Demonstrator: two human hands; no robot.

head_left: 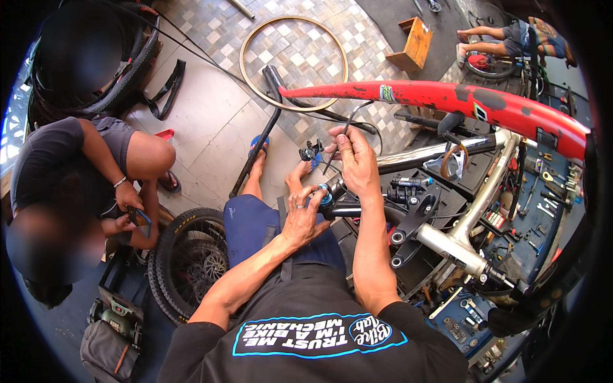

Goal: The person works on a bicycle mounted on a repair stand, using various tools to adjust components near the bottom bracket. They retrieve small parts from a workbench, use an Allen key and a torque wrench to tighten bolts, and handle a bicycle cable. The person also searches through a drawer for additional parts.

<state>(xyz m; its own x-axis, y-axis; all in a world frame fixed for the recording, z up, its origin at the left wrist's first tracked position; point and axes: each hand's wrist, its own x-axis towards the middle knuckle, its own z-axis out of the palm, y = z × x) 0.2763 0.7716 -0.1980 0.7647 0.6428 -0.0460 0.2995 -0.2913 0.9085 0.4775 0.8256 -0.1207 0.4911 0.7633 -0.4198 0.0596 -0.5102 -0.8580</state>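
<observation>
My left hand (pixel 303 220) is closed round the front tube of a bicycle frame (pixel 348 210), at a blue ring (pixel 324 195) on its top. Just above it, my right hand (pixel 351 159) pinches a thin black cable (pixel 331 159), its end hanging over the tube. A silver and black frame member (pixel 408 159) runs off to the right behind my right wrist, above a black linkage (pixel 412 226) and shock (pixel 408 189). A red painted frame part (pixel 440 96) lies across the view above my hands.
A seated person (pixel 147 159) at left holds a phone (pixel 139 220). A tyred wheel (pixel 166 268) stands beside my legs. Tools lie on blue trays (pixel 536 223) at right. A rim (pixel 340 45), wooden step (pixel 412 45), tyre pile (pixel 137 57) and another person (pixel 485 48) are farther back.
</observation>
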